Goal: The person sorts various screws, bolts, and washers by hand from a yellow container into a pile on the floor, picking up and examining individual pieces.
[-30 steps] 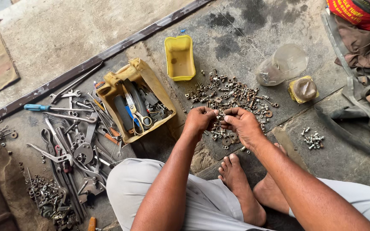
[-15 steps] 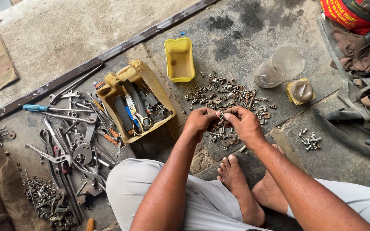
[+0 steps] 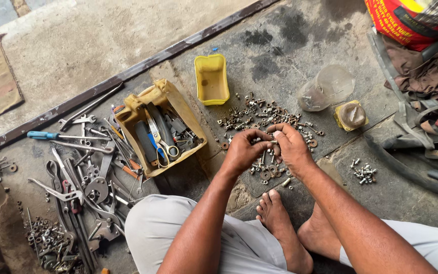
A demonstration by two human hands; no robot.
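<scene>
I sit on the floor with my left hand (image 3: 244, 149) and my right hand (image 3: 292, 147) brought together just above a scattered heap of nuts and bolts (image 3: 264, 114). The fingertips of both hands pinch a small metal bolt (image 3: 271, 137) between them. More loose fasteners lie under my hands, near my bare foot (image 3: 280, 223). A small separate pile of bolts (image 3: 363, 172) sits to the right.
An empty yellow tray (image 3: 211, 78) lies beyond the heap. A cut yellow container (image 3: 176, 106) holds scissors and tools. Spanners and pliers (image 3: 77, 172) spread at left. A clear plastic jar (image 3: 325, 89), a small capped tin (image 3: 352, 115) and rubber tubes (image 3: 422, 127) are at right.
My hands stayed together over the heap, fingers working the small bolt; the view shifted slightly.
</scene>
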